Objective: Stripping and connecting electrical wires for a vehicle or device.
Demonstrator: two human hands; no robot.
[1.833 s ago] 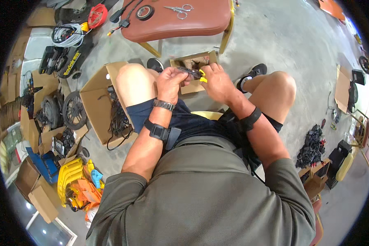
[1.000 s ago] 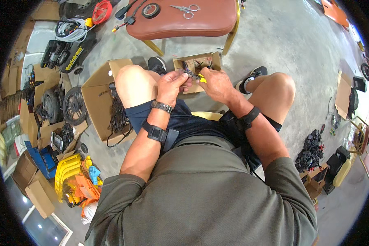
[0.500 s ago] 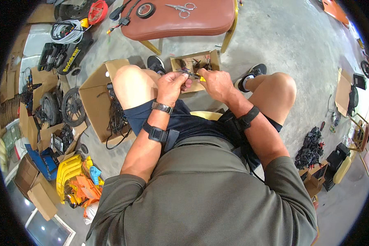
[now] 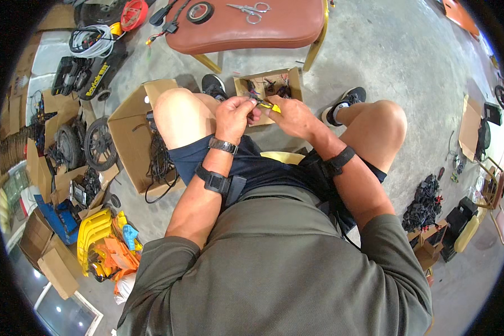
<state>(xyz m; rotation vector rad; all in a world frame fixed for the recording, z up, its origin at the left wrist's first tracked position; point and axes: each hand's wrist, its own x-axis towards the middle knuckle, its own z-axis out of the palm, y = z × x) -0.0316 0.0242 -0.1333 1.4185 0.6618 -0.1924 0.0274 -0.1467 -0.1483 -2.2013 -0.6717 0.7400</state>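
Between my knees, both hands meet above a small cardboard box (image 4: 295, 84) with dark and reddish wires in it. My right hand (image 4: 294, 116) is closed around yellow-handled pliers (image 4: 276, 108), whose dark jaws point left toward the other hand. My left hand (image 4: 233, 116) pinches a thin, dark, wire-like piece between thumb and forefinger, close to the jaws. The fingers hide most of that piece. I cannot tell whether the jaws grip it.
Ahead stands a brown padded seat (image 4: 241, 31) bearing scissors (image 4: 252, 11), a tape roll (image 4: 200, 13) and cables. A larger box (image 4: 130, 129) with black cables (image 4: 161, 157) sits by my left knee. Wheels (image 4: 99, 144) lie farther left. Black cables (image 4: 423, 204) are heaped at right.
My right hand has turned slightly, and more of the pliers shows between the hands. My left hand keeps its pinch and has barely moved.
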